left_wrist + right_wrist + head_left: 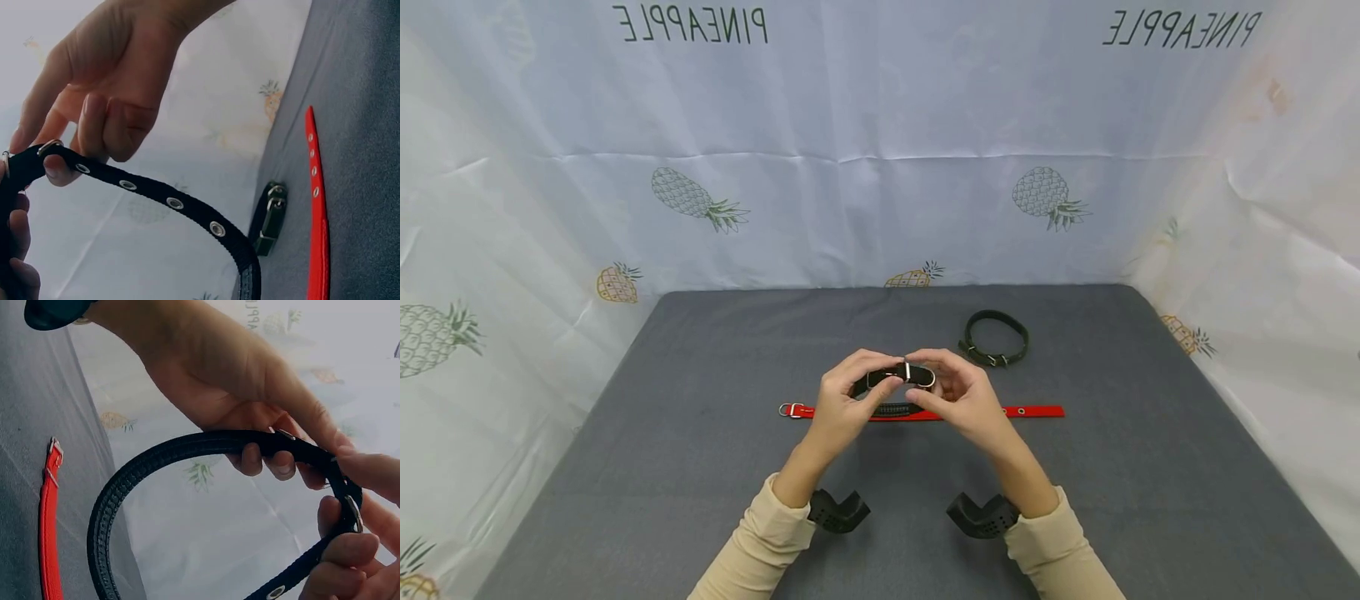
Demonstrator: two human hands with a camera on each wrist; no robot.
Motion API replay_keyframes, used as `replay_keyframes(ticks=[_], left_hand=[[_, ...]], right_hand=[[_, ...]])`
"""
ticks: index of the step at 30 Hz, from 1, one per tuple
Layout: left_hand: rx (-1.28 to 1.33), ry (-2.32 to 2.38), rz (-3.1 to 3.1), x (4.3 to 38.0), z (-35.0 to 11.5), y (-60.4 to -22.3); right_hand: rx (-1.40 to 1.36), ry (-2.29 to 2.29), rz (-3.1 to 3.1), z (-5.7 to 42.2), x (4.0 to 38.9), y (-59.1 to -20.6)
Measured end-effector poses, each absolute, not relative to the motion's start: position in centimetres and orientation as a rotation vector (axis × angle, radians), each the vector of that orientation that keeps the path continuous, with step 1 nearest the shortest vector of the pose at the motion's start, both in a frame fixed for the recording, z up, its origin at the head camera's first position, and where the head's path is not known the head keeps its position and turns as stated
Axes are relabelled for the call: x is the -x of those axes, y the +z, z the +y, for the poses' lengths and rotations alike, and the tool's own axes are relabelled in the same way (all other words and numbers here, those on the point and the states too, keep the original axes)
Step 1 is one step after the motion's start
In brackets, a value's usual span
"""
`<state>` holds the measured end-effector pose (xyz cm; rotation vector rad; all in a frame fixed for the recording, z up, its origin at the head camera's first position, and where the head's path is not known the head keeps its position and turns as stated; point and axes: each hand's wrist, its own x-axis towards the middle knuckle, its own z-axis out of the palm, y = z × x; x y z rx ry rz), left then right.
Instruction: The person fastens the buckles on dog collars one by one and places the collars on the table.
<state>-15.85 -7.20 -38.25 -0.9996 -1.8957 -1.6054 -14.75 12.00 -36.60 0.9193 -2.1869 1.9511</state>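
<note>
Both hands hold a black collar [880,377] in a loop above the table. My left hand [844,398] pinches the strap left of its metal fittings; in the right wrist view, this left hand [231,387] curls its fingers round the band. The thumb and fingers of my right hand [962,396] grip the strap by the D-ring [928,381]. Metal eyelets [175,203] line the free stretch of the collar, and a ribbed padded part [103,544] hangs below. Fingers partly hide the buckle area.
A red collar [1037,412] lies straight across the grey table [715,467], beneath the hands and partly hidden. Farther back on the right, a dark green collar [995,314] rests buckled in a ring. A white pineapple-print curtain [880,100] surrounds the table.
</note>
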Motion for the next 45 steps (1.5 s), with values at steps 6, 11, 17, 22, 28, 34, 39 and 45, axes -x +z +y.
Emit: replay_keyframes(ticks=[6, 11, 17, 22, 28, 34, 39, 45], left_hand=[[1.063, -1.440, -1.841, 16.15, -6.93, -38.65], [1.103, -1.400, -1.788, 16.17, -6.62, -38.65], [1.103, -1.500, -1.868, 15.77, -6.49, -38.60], [1.069, -1.568, -1.938, 15.59, -6.57, -38.68], [1.051, -1.544, -1.963, 15.60, -6.58, -38.73], [1.028, -1.490, -1.971, 15.71, -6.70, -38.61], [1.009, -1.489, -1.952, 15.77, -6.66, -38.62], [0.989, -1.584, -1.904, 15.70, -6.62, -38.69]], right_hand=[[-0.842, 1.797, -2.231, 11.62, 14.60, -36.70], [-0.882, 1.781, -2.132, 11.64, 14.61, -36.76], [-0.915, 1.766, -2.106, 11.76, 14.78, -36.78], [-0.887, 1.780, -2.163, 11.86, 14.79, -36.70], [-0.864, 1.747, -2.197, 11.92, 14.77, -36.72], [-0.826, 1.705, -2.246, 12.08, 14.74, -36.67], [-0.831, 1.698, -2.255, 12.29, 14.84, -36.62], [-0.847, 1.690, -2.273, 12.52, 15.07, -36.74]])
